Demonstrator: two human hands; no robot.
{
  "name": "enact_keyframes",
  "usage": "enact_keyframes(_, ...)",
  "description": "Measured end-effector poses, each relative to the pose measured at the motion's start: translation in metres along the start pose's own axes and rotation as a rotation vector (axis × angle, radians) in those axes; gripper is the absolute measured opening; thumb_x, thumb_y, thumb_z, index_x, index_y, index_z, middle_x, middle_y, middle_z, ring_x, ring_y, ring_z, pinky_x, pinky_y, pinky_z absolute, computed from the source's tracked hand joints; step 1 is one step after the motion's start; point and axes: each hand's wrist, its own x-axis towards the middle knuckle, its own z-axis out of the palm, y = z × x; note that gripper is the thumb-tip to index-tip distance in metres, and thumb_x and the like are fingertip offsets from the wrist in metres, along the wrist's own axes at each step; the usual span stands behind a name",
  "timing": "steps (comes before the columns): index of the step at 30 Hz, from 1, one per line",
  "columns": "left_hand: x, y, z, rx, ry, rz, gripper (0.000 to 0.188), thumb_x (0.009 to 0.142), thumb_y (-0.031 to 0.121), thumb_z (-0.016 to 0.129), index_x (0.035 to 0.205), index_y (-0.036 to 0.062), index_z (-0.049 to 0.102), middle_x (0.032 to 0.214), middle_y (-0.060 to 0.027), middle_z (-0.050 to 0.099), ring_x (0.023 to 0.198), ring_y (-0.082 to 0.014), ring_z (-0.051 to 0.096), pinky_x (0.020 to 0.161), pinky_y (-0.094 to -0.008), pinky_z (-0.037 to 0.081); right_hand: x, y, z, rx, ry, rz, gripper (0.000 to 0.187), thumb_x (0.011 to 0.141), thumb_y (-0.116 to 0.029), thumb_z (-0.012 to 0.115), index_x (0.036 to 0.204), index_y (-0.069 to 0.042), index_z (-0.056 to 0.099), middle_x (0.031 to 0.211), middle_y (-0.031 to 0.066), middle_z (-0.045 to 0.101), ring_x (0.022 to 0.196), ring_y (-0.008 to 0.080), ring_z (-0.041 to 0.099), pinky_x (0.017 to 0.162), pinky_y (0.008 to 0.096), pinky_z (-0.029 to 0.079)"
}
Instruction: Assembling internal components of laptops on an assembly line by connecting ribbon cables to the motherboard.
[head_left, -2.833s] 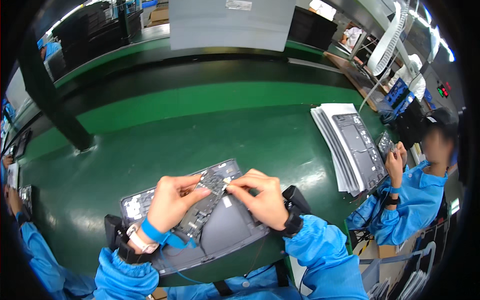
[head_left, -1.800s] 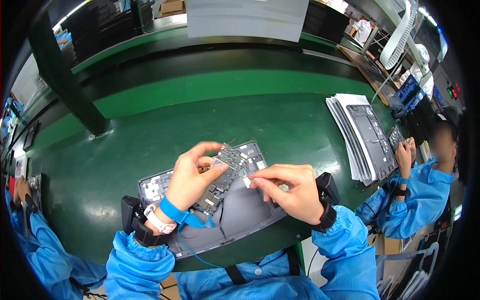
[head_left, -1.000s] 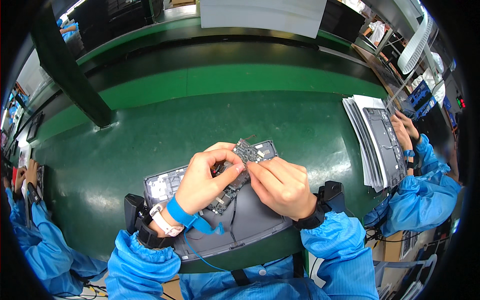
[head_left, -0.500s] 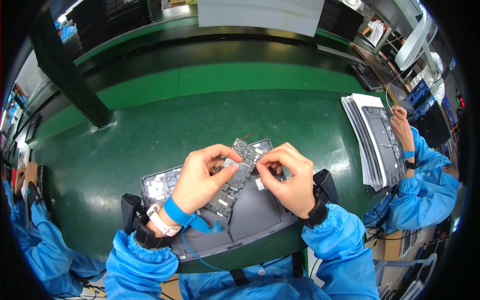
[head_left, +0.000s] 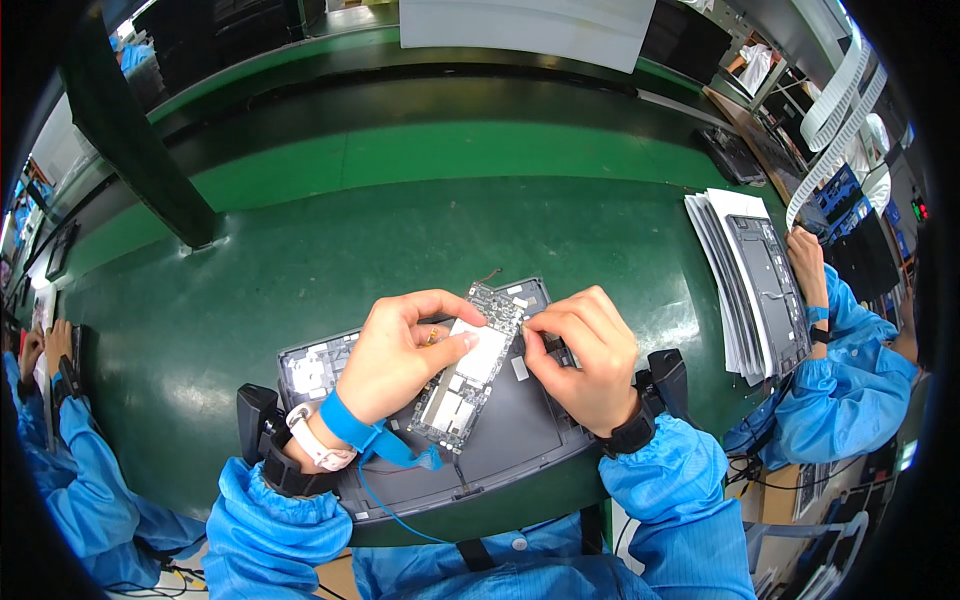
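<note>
A long circuit board (head_left: 476,362) with a bright metal shield is pinched between the thumb and fingers of my left hand (head_left: 400,350), held at a slant. Under it lies a grey laptop casing (head_left: 520,425), whose inside faces up. My right hand (head_left: 588,355) is at the board's upper right edge, thumb and index finger closed together. Whatever small thing those fingertips grip, if anything, is too hidden to name. A thin wire (head_left: 488,275) sticks out past the board's top end. My left wrist wears a blue strap (head_left: 352,425) with a cord.
At the right of the green table (head_left: 330,240) stands a stack of casings (head_left: 770,290) with white sheets between. A co-worker's hand (head_left: 808,265) is beside it. Another person's hands (head_left: 55,350) work at the far left. A green post (head_left: 150,170) rises at the back left.
The board has tilted, so its metal shield now shines white. My right hand has shifted slightly to the right, with its fingertips still near the board's edge.
</note>
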Motion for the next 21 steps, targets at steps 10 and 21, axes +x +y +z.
enact_keyframes(10,0.0000,0.0023,-0.0035,-0.055,-0.063,-0.049,0.019,0.081,-0.001,0.061,0.099,-0.0057,0.060,0.092,-0.0077,0.063,0.078,-0.0091,0.061,0.068,-0.0204,0.050,0.0018,0.0029,-0.0016,-0.017,0.003,-0.103,0.022,0.056,0.005,0.070,0.075,-0.003,0.061,0.074,0.0061,0.059,0.067,0.0227,0.056,0.056,0.0314,0.047)
enact_keyframes(21,-0.0005,0.0034,-0.0052,-0.065,-0.078,-0.095,0.020,0.082,0.001,0.061,0.101,-0.0056,0.060,0.093,-0.0077,0.064,0.079,-0.0091,0.061,0.069,-0.0207,0.049,0.0007,0.0044,-0.0042,-0.103,-0.028,-0.242,0.025,0.053,0.007,0.070,0.075,-0.002,0.063,0.074,0.0067,0.060,0.066,0.0231,0.057,0.055,0.0310,0.048)
